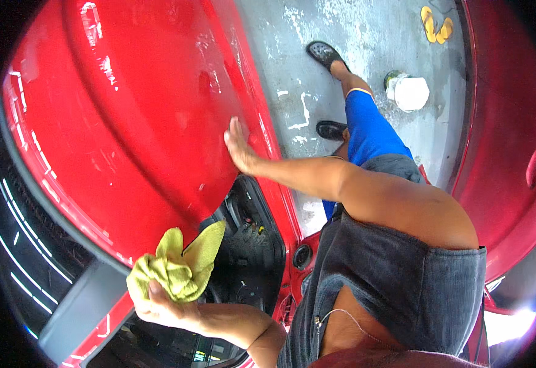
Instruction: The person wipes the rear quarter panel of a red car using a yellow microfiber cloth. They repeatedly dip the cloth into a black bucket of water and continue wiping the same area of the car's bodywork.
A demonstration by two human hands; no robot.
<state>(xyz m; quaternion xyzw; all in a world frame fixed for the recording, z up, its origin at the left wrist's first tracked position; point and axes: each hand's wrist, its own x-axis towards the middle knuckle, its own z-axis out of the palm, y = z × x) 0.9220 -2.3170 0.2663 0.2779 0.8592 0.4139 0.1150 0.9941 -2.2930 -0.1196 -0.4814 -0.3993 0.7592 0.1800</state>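
My left hand (160, 303) is closed around a crumpled yellow-green cloth (179, 267), with its loose corners sticking up between and above the fingers. It is held in front of a dark opening in the car body. Farther up, my right hand (239, 148) rests flat on a glossy red car panel (151, 116), near the panel's edge, fingers stretched out and nothing in them. The arm reaches across from my right side. Pale streaks and light reflections show on the red paint.
The dark opening (243, 245) has black trim inside; a round black speaker-like part (303, 256) sits beside it. Dark glass (19, 221) lies at far left. A second red car (507, 92) stands at right. On the wet grey floor are a white-topped container (410, 93) and yellow flip-flops (428, 26).
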